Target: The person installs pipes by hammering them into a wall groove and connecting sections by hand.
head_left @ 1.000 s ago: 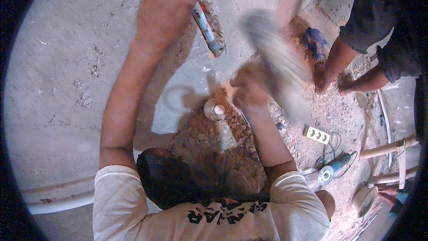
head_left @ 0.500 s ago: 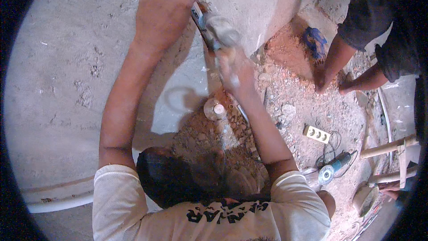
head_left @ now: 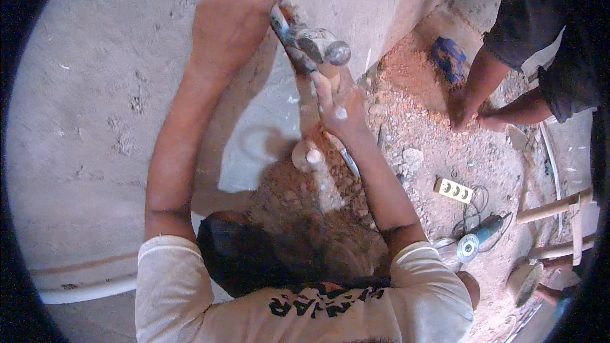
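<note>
My left hand (head_left: 232,19) is wrapped round a slim white-and-blue pipe (head_left: 277,20) near the wall's broken channel. The pipe runs on from there down and to the right, passing under my right hand (head_left: 343,105). That hand is closed round the short pale handle of a hammer (head_left: 325,47). The steel hammer head lies just over the pipe, between my two hands; whether it touches the pipe I cannot tell. Below, another stretch of white pipe (head_left: 349,162) shows beside my right forearm. A round pale disc-like piece (head_left: 309,155) stands by the rubble near it.
Rubble (head_left: 406,121) covers the floor. At right lie a cream power strip (head_left: 454,190), an angle grinder (head_left: 480,238) with its cord, and a blue bundle (head_left: 448,59). A barefoot person's legs (head_left: 486,82) stand beyond. Wooden bars (head_left: 553,208) and a bowl (head_left: 525,284) sit at far right.
The hammer head, smeared by motion before, is sharp now and slightly lower and to the right. My left hand stays on the pipe, almost unmoved.
</note>
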`<action>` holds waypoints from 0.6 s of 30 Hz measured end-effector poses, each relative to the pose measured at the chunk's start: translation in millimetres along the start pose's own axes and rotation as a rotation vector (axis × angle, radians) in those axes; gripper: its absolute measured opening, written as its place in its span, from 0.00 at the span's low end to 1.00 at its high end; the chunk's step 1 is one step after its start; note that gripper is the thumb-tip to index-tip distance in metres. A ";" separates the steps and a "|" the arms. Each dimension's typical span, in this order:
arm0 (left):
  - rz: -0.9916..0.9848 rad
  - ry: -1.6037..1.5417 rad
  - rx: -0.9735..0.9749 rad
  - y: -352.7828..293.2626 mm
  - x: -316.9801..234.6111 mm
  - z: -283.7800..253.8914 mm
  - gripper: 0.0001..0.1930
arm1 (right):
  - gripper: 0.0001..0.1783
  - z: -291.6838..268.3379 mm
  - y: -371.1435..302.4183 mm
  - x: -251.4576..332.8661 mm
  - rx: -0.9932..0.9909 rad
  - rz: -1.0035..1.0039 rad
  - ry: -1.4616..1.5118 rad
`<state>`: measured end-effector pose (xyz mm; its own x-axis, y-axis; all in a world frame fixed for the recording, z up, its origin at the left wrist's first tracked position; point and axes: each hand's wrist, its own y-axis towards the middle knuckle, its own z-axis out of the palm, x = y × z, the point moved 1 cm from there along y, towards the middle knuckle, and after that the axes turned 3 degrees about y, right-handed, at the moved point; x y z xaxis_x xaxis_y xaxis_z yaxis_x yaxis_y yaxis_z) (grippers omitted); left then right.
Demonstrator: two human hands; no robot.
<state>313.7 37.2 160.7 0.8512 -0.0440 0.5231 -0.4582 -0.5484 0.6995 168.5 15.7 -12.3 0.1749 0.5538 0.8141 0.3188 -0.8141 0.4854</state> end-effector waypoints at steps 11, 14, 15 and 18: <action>-0.006 0.025 -0.024 4.5 0.7 -0.1 0.03 | 0.13 12.2 -14.3 -17.7 -0.112 -0.188 0.416; -0.013 0.026 -0.053 5.1 -1.0 -2.1 0.03 | 0.18 -2.4 -6.2 -2.1 0.005 -0.032 0.043; -0.021 0.029 -0.052 3.3 -0.9 -2.7 0.03 | 0.21 -6.7 -8.1 1.6 0.005 0.027 0.144; -0.018 0.054 -0.061 2.5 0.7 -0.5 0.03 | 0.16 -30.6 -8.1 14.0 -0.095 -0.136 0.264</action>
<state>313.0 36.2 163.0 0.8451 0.0115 0.5345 -0.4592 -0.4964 0.7367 139.8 24.7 4.9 -0.1158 0.6046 0.7881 0.2320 -0.7550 0.6133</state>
